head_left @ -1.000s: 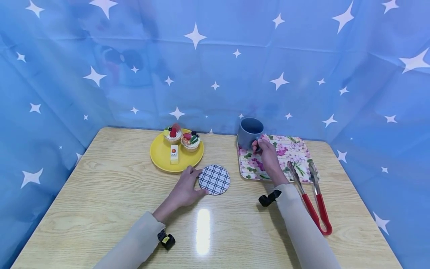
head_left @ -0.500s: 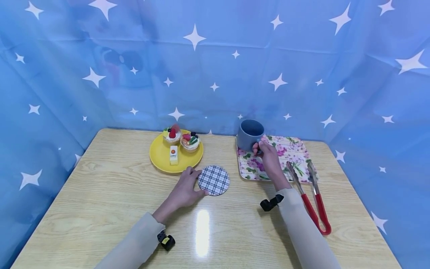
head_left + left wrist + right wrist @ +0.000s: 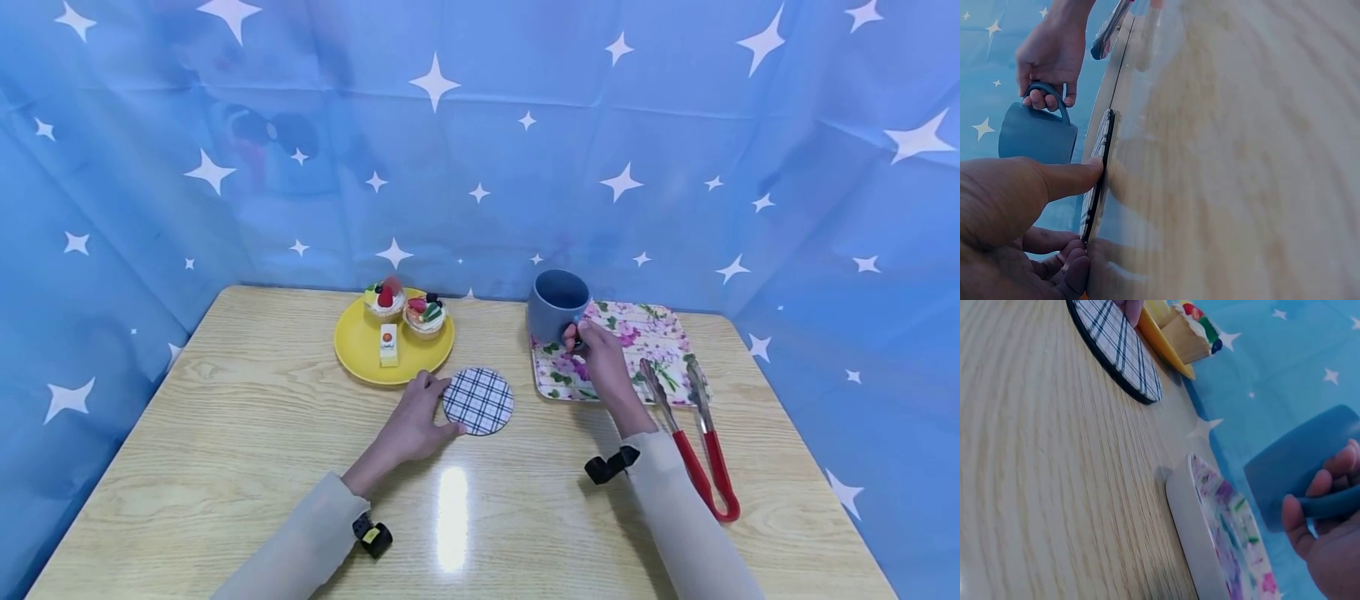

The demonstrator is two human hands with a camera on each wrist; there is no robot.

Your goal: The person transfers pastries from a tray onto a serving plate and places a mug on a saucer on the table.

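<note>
A round coaster (image 3: 478, 402) with a dark plaid pattern lies flat on the wooden table. My left hand (image 3: 418, 421) holds its left rim between thumb and fingers; the left wrist view shows the thumb (image 3: 1075, 180) against the edge. Over the left part of a floral tray (image 3: 652, 333), my right hand (image 3: 603, 354) grips a blue-grey mug (image 3: 551, 312) by its handle. In the right wrist view the mug (image 3: 1304, 465) hangs clear of the tray (image 3: 1194, 531), with my fingers curled round the handle.
Behind my left hand, a yellow plate (image 3: 352, 346) bears two fruit-topped cupcakes (image 3: 425, 317) and a small white-and-yellow block (image 3: 388, 346). Red-handled tongs (image 3: 712, 467) lean with their metal ends on the tray. A blue star-patterned curtain (image 3: 480, 142) stands behind the table (image 3: 225, 433).
The mug in my right hand has come slightly toward me, off the tray's back left corner. My left hand and the coaster stay where they were.
</note>
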